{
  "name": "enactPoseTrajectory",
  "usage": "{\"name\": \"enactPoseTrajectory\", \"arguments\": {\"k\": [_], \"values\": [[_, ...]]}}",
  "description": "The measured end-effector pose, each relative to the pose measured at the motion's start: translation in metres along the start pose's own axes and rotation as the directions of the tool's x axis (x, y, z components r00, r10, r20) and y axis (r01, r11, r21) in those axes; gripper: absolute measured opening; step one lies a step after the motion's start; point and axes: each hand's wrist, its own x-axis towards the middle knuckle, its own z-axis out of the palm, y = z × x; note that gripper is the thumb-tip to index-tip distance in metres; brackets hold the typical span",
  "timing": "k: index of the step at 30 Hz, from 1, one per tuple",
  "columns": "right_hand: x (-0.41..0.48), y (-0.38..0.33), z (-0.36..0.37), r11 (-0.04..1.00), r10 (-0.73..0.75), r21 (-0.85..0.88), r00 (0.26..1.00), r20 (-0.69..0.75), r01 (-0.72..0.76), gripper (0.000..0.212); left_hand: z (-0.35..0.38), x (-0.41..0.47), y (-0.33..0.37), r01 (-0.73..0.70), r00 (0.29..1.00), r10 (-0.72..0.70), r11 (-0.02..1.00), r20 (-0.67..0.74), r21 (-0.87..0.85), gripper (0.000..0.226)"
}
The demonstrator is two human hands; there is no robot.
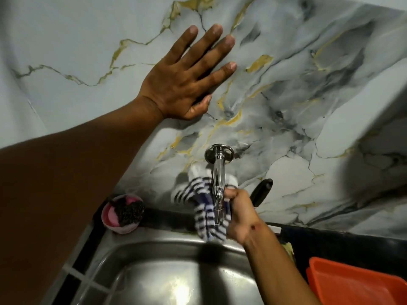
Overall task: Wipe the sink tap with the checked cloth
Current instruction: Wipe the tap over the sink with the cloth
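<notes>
A chrome tap [218, 172] juts from the marbled wall above a steel sink [154, 271]. My right hand [240, 214] grips the navy-and-white checked cloth [204, 208], which is wrapped around the lower part of the tap's spout. The cloth is blurred and hides the spout's end. My left hand [187, 78] lies flat on the wall above and left of the tap, fingers spread, holding nothing.
A pink bowl [122, 216] with a dark scrubber sits on the sink's back left corner. A black handle [262, 191] leans against the wall right of the tap. An orange tray [356, 282] lies at the right on the black counter [341, 241].
</notes>
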Motion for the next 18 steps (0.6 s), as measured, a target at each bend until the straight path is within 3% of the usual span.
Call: {"name": "enactPoseTrajectory", "arguments": {"k": [4, 5, 7, 8, 9, 11, 13, 15, 18], "values": [[-0.019, 0.013, 0.016, 0.972, -0.235, -0.048, 0.952, -0.196, 0.231, 0.042, -0.001, 0.000, 0.001, 0.001, 1.000, -0.001, 1.000, -0.002, -0.016, 0.069], [-0.030, 0.030, 0.016, 0.947, -0.321, -0.076, 0.905, -0.280, 0.312, 0.038, -0.001, 0.000, 0.001, 0.002, 1.000, -0.002, 1.000, 0.003, -0.020, 0.069], [-0.040, 0.046, 0.023, 0.870, -0.485, -0.182, 0.729, -0.483, 0.458, 0.023, -0.001, 0.000, 0.002, 0.003, 1.000, -0.003, 1.000, 0.006, -0.023, 0.068], [-0.038, 0.042, 0.031, 0.822, -0.567, -0.260, 0.678, -0.468, 0.507, 0.022, -0.001, 0.000, 0.002, 0.002, 1.000, -0.002, 1.000, 0.005, -0.023, 0.068], [-0.031, 0.035, 0.034, 0.734, -0.678, -0.387, 0.638, -0.364, 0.559, 0.024, -0.001, 0.001, 0.001, 0.001, 1.000, -0.001, 1.000, 0.006, -0.021, 0.068], [-0.019, 0.010, 0.046, 0.435, -0.815, -0.696, 0.578, -0.035, 0.572, 0.036, -0.001, 0.000, 0.000, 0.007, 1.000, -0.007, 1.000, 0.007, -0.023, 0.068], [-0.014, -0.002, 0.038, -0.038, -0.751, -0.895, 0.578, 0.320, 0.445, 0.059, -0.002, 0.000, 0.002, 0.014, 1.000, -0.014, 0.999, 0.006, -0.033, 0.068], [-0.021, 0.008, 0.015, -0.376, -0.607, -0.851, 0.596, 0.525, 0.367, 0.069, -0.003, 0.000, 0.003, 0.011, 1.000, -0.010, 0.999, 0.010, -0.044, 0.068], [-0.035, 0.035, -0.021, -0.700, -0.359, -0.640, 0.619, 0.699, 0.317, 0.070, -0.002, -0.001, 0.003, 0.019, 1.000, -0.018, 0.998, 0.022, -0.052, 0.068]]}}
